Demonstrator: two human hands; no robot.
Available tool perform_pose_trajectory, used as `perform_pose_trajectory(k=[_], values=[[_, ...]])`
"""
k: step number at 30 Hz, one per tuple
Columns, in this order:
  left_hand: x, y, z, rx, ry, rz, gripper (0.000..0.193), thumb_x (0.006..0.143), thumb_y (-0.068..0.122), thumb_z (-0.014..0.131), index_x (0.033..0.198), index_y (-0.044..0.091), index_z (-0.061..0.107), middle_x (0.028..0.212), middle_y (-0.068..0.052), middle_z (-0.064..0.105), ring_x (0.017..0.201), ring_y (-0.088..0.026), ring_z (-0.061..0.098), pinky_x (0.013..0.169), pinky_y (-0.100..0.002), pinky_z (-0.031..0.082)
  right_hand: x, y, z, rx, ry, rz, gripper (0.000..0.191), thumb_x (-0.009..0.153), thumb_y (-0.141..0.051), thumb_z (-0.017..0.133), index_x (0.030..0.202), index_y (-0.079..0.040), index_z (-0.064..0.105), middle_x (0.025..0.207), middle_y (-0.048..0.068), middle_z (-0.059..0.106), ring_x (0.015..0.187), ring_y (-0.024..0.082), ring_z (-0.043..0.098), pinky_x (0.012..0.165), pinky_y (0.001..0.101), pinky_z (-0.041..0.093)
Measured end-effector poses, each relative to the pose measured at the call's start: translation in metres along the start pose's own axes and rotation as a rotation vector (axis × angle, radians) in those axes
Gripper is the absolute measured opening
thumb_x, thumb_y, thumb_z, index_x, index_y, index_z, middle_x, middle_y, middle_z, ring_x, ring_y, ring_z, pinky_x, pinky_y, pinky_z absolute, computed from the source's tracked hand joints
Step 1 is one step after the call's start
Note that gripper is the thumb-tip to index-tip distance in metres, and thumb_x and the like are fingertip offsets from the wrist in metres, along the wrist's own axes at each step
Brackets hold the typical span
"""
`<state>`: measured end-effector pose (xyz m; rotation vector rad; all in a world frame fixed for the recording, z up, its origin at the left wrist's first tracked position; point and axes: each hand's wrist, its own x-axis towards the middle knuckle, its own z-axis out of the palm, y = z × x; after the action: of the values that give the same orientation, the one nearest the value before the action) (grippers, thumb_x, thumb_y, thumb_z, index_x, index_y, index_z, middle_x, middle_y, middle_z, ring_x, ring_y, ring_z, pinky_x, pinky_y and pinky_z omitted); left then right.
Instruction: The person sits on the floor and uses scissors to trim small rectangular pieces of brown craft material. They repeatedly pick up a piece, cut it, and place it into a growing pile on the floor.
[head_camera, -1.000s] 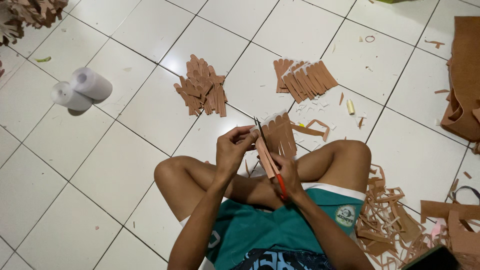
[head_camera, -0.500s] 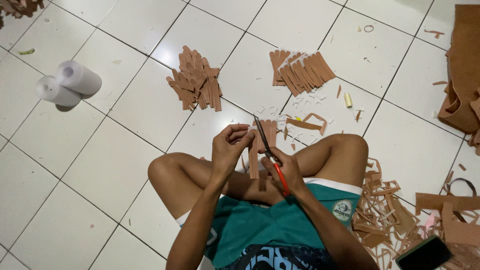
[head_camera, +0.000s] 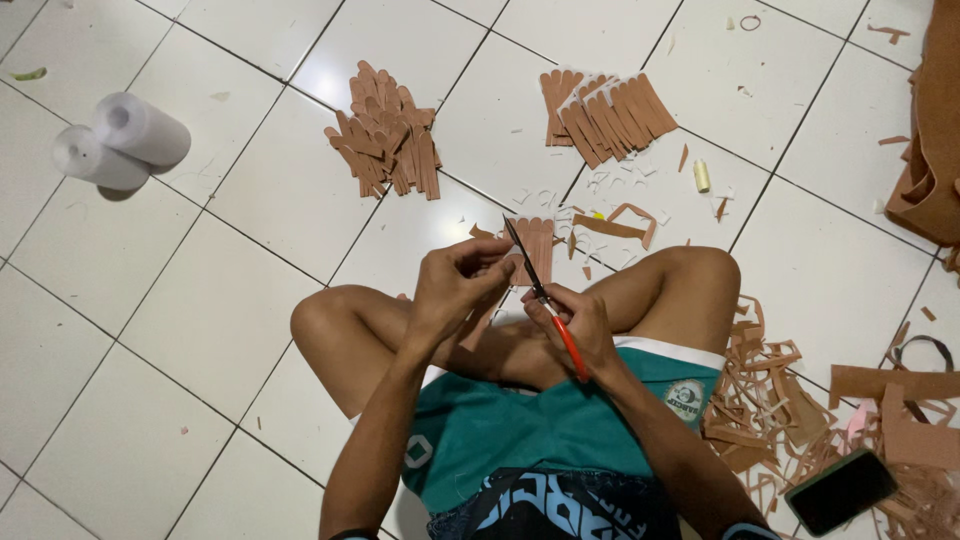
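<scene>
Left hand: the left hand (head_camera: 455, 285) is sitting above the crossed legs, its fingers pinching one brown strip (head_camera: 484, 318) that is hanging down toward 7 o'clock.
Right hand: the right hand (head_camera: 580, 325) is lying just at 3 o'clock of the left one, its fingers wrapping round the orange handles of one pair of scissors (head_camera: 545, 300).
Scissors: the dark blades are pointing up toward 11 o'clock and meeting the strip near the left fingertips; how far apart the blades are standing I cannot tell.
Small pile: a short stack of brown strips (head_camera: 535, 245) is lying on the floor just at 12 o'clock of the hands.
Large piles: two heaps are lying farther off, one loose heap (head_camera: 385, 135) at 11 o'clock and one fanned heap (head_camera: 605, 112) at 1 o'clock.
Rolls: two white rolls (head_camera: 120, 140) are lying side by side, touching, well apart at 10 o'clock.
Scraps: a tangle of brown offcuts (head_camera: 765, 400) is spreading at 4 o'clock beside the knee.
Phone: one dark phone (head_camera: 840, 490) is lying among the offcuts at 4 o'clock.
Floor: white tiles (head_camera: 200, 320) are carrying everything.
</scene>
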<state>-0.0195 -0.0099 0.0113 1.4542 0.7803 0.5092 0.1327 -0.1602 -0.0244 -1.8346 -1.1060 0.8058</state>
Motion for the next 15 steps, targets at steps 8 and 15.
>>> perform_pose_trajectory(k=[8, 15], values=[[-0.005, -0.047, 0.033, -0.509, 0.078, 0.196, 0.050, 0.094, 0.013, 0.073, 0.138, 0.002, 0.052, 0.122, -0.006, 0.065, 0.111, -0.013, 0.065, 0.095, -0.027, 0.058, 0.001, -0.006, 0.016, 0.209, 0.059, 0.087, 0.040, 0.096, -0.039, 0.068, 0.101, -0.001, 0.076, 0.048, -0.001, 0.051, 0.041, 0.006, 0.046, 0.039, 0.0278, 0.033], [-0.005, -0.038, 0.040, -0.452, 0.224, 0.038, 0.039, 0.097, 0.014, 0.078, 0.126, -0.010, 0.069, 0.106, -0.014, 0.074, 0.096, -0.016, 0.069, 0.085, -0.026, 0.057, 0.003, -0.010, 0.020, 0.280, -0.007, 0.085, 0.041, 0.096, -0.041, 0.065, 0.113, -0.004, 0.071, 0.057, -0.002, 0.058, 0.043, 0.005, 0.051, 0.042, 0.0258, 0.042]])
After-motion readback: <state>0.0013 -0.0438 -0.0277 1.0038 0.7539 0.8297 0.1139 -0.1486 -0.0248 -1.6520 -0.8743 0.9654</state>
